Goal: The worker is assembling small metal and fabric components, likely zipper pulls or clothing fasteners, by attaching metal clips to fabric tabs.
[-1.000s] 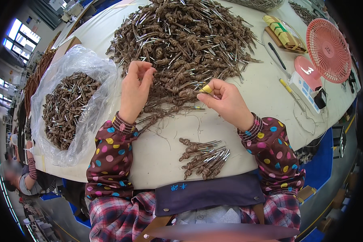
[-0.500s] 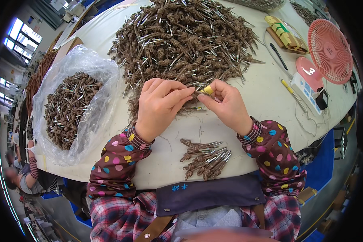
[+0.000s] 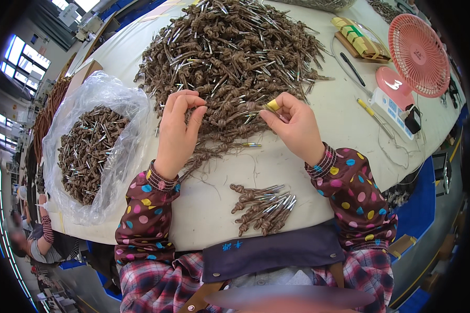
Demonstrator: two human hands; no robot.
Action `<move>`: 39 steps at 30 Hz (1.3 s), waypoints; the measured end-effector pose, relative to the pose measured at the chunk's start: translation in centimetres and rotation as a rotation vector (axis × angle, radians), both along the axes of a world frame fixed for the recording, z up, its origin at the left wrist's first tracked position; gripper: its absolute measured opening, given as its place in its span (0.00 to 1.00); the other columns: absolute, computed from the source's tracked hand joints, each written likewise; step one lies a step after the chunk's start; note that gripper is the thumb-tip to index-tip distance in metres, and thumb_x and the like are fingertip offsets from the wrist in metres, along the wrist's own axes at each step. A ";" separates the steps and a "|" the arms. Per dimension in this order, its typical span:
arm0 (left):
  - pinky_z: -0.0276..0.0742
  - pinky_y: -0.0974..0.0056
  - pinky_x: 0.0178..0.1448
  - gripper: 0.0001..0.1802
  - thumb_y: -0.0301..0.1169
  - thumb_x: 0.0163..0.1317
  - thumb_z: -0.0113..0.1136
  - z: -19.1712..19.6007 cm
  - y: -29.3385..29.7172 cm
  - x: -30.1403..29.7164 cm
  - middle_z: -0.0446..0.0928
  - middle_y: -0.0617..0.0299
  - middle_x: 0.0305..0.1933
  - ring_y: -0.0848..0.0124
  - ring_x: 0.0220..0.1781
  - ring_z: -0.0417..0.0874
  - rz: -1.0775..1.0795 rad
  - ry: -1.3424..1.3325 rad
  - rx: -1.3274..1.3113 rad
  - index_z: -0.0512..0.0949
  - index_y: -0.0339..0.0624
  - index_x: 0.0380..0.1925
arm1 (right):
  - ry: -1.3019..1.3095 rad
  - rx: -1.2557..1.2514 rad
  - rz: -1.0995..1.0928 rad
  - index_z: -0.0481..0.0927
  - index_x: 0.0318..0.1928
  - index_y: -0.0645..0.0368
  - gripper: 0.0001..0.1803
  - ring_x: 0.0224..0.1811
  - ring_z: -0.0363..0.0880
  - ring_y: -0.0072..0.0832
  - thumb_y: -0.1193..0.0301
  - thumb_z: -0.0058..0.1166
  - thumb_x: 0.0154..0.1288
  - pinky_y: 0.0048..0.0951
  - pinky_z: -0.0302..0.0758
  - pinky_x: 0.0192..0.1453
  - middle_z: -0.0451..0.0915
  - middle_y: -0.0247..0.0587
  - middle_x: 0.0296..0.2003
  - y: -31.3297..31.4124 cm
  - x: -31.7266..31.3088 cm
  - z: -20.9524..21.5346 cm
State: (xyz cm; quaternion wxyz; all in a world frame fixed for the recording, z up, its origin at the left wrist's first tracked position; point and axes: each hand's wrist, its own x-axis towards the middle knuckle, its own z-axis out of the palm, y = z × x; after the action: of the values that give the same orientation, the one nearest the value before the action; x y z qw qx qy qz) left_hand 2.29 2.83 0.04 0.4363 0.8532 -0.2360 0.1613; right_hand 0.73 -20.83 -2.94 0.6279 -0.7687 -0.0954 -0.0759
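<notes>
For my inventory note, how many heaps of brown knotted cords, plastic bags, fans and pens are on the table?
Heaps of brown knotted cords: 2, the big pile and the small bundle
Plastic bags of cords: 1
Pink fans: 1
Pens: 2, black and yellow
Total: 6

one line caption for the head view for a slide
Both hands, left hand and right hand, pick at a heap of knotted brown cords.

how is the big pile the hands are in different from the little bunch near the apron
The big pile is a wide, tangled heap with pieces pointing every way; the small bunch holds only a few, lying roughly side by side. The left hand and right hand touch the big pile; the small bunch lies untouched. Both are brown knotted strands with silvery metal tips.
</notes>
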 end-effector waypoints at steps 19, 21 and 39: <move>0.80 0.57 0.50 0.18 0.24 0.50 0.65 -0.7 -1.9 -1.7 0.82 0.66 0.32 0.69 0.33 0.83 0.065 -0.631 0.480 0.82 0.48 0.43 | 0.236 0.282 0.207 0.72 0.32 0.62 0.09 0.25 0.63 0.07 0.73 0.59 0.63 0.14 0.60 0.26 0.74 0.24 0.25 2.0 -1.9 0.5; 0.80 0.56 0.50 0.16 0.23 0.51 0.63 -0.6 -1.9 -1.7 0.82 0.66 0.33 0.69 0.34 0.83 0.060 -0.612 0.507 0.82 0.47 0.43 | 0.212 0.254 0.200 0.72 0.32 0.61 0.09 0.25 0.63 0.07 0.72 0.59 0.63 0.14 0.59 0.26 0.74 0.24 0.25 2.1 -2.0 0.6; 0.79 0.71 0.40 0.04 0.21 0.61 0.58 -0.8 -2.0 -1.9 0.81 0.58 0.35 0.70 0.38 0.85 0.008 -0.034 0.031 0.77 0.33 0.37 | 0.543 0.389 0.358 0.74 0.36 0.53 0.11 0.20 0.61 0.08 0.62 0.59 0.64 0.15 0.57 0.21 0.73 0.22 0.25 1.4 -1.2 0.0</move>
State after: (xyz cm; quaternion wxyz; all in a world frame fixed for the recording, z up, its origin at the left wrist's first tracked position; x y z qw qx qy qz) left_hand 0.40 0.84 -0.75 0.4182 0.8580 -0.2423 0.1738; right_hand -0.52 -19.44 -2.98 0.7679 -0.5984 -0.0421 0.2247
